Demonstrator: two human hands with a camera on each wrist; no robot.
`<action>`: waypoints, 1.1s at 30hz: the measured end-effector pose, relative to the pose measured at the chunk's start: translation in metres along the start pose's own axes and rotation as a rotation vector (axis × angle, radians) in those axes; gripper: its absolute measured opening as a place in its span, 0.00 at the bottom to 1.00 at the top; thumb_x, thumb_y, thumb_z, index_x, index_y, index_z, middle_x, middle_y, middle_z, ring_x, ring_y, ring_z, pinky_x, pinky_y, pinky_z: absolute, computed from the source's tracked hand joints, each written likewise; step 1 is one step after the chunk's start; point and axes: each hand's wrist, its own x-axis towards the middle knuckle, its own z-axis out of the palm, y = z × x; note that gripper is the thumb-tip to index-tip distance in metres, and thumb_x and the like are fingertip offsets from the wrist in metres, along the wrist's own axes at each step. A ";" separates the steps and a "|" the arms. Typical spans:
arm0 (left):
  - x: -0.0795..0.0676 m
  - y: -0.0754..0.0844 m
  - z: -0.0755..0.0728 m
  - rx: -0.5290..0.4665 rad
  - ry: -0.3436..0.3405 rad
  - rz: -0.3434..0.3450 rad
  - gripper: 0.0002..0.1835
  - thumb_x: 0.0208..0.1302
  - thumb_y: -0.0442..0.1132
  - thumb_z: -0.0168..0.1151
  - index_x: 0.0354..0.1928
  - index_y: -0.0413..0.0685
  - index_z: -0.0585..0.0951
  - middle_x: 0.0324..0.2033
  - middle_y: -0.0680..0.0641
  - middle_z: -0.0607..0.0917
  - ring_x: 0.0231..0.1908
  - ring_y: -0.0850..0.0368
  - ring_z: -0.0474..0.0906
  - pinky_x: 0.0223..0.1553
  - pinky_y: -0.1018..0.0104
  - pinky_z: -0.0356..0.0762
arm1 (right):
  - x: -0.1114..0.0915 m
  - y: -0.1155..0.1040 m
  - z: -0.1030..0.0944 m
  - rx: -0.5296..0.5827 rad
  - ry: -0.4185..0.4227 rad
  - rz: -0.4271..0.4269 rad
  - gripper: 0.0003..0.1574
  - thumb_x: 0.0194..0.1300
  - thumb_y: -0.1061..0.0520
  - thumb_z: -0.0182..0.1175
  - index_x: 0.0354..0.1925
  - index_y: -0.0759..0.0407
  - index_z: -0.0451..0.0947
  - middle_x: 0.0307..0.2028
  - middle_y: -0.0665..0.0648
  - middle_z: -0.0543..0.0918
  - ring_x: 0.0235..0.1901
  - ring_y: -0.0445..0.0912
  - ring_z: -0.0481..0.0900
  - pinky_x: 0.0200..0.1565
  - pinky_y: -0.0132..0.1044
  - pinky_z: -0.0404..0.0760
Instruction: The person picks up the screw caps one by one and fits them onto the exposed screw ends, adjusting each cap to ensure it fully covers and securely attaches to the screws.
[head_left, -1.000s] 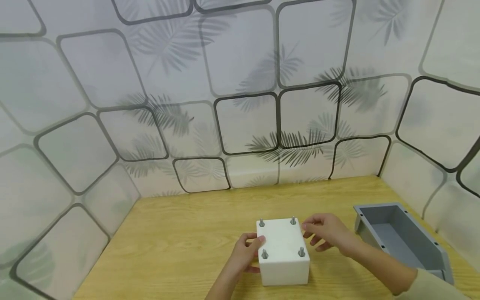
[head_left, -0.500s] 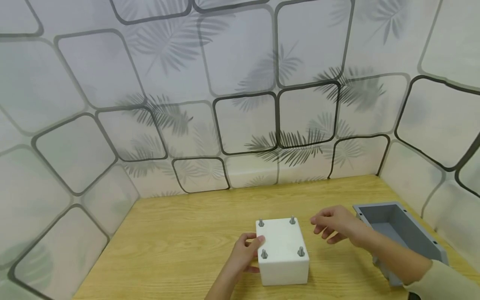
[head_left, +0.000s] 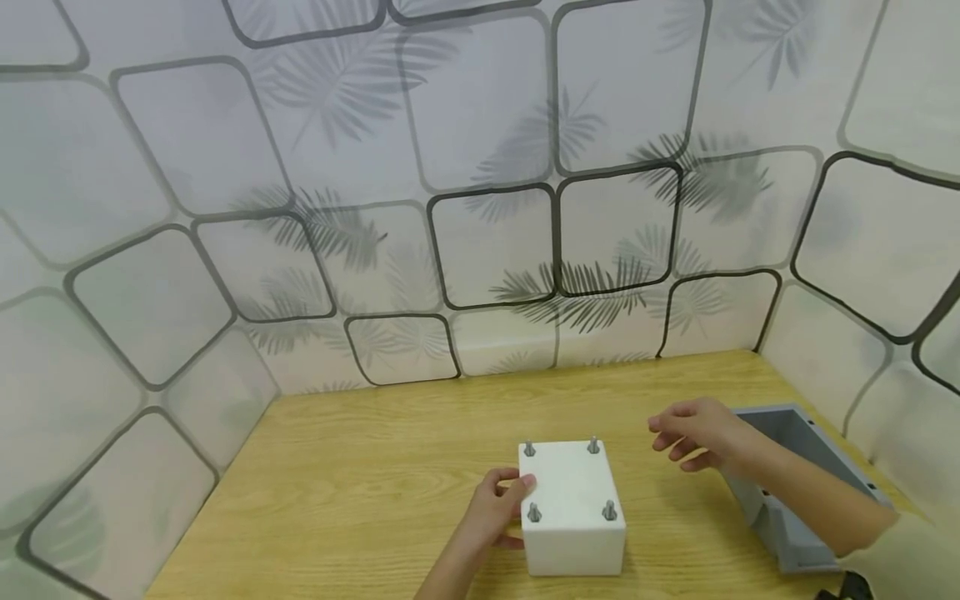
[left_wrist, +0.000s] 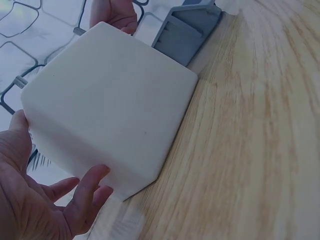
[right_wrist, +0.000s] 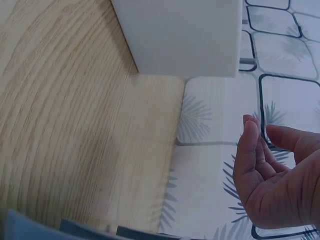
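A white box [head_left: 570, 487] sits on the wooden table, with metal threaded studs, nuts on them, standing at the corners of its top. My left hand [head_left: 491, 508] holds its left side: the thumb lies over the top edge, the fingers along the side face. In the left wrist view, fingertips [left_wrist: 102, 170] are right at the white wall. My right hand [head_left: 701, 429] hovers right of the box, apart from it, fingers loosely curled. A gap shows between its thumb and fingers in the right wrist view, with nothing seen between them.
A grey plastic bin [head_left: 787, 542] stands at the right of the table, partly hidden behind my right forearm. The wooden table [head_left: 360, 467] meets patterned walls [head_left: 495, 242] at the back and sides. A dark object [head_left: 855, 586] shows at the lower right edge.
My right hand has drawn away from the box's right side, moving right and back toward the grey bin. The box, with my left hand on it, has shifted slightly right.
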 end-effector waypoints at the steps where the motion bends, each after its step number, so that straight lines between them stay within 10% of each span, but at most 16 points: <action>1: 0.000 -0.001 0.000 -0.002 0.000 0.001 0.33 0.62 0.52 0.59 0.61 0.38 0.65 0.40 0.41 0.72 0.36 0.51 0.78 0.27 0.51 0.84 | 0.000 0.001 -0.002 0.000 0.001 -0.003 0.22 0.67 0.50 0.56 0.49 0.67 0.76 0.30 0.52 0.83 0.27 0.43 0.78 0.30 0.37 0.83; 22: 0.001 0.002 0.001 0.085 -0.017 0.076 0.34 0.65 0.51 0.55 0.68 0.42 0.63 0.48 0.40 0.76 0.39 0.52 0.78 0.29 0.52 0.84 | -0.010 0.016 -0.043 0.017 0.046 -0.005 0.18 0.67 0.48 0.56 0.44 0.61 0.79 0.29 0.48 0.85 0.24 0.39 0.81 0.28 0.35 0.84; 33: -0.001 -0.015 0.008 0.138 0.288 0.539 0.20 0.62 0.43 0.62 0.55 0.47 0.74 0.52 0.47 0.75 0.53 0.51 0.70 0.53 0.53 0.73 | -0.013 0.023 -0.052 0.012 0.078 -0.010 0.15 0.67 0.47 0.56 0.41 0.57 0.80 0.28 0.44 0.84 0.25 0.37 0.81 0.28 0.34 0.84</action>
